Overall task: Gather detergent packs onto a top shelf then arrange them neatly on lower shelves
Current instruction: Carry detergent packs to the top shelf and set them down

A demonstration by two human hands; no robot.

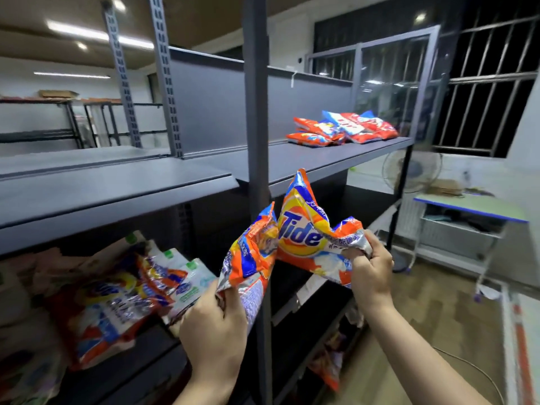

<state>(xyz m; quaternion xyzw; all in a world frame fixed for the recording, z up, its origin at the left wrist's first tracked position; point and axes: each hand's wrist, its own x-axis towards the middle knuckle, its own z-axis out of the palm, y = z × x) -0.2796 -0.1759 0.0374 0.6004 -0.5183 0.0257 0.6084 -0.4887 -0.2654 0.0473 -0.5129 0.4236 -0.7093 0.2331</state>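
My left hand [214, 325] grips the bottom corner of an orange and blue detergent pack [251, 258], held upright in front of the shelf post. My right hand [369, 267] grips the crumpled lower edge of an orange Tide pack [304, 229], raised just below the top shelf [292, 162]. The two packs touch at their inner edges. A pile of several red and orange detergent packs [342, 130] lies at the far right end of the top shelf. More packs [117, 302] lie in a loose heap on the lower left shelf.
A grey upright post [257, 112] stands between the two shelf bays, right behind the held packs. The left top shelf [102, 188] is bare. A pack [327, 366] lies on a low right shelf. A fan [412, 171], a small table [467, 209] and a floor cable [467, 363] are to the right.
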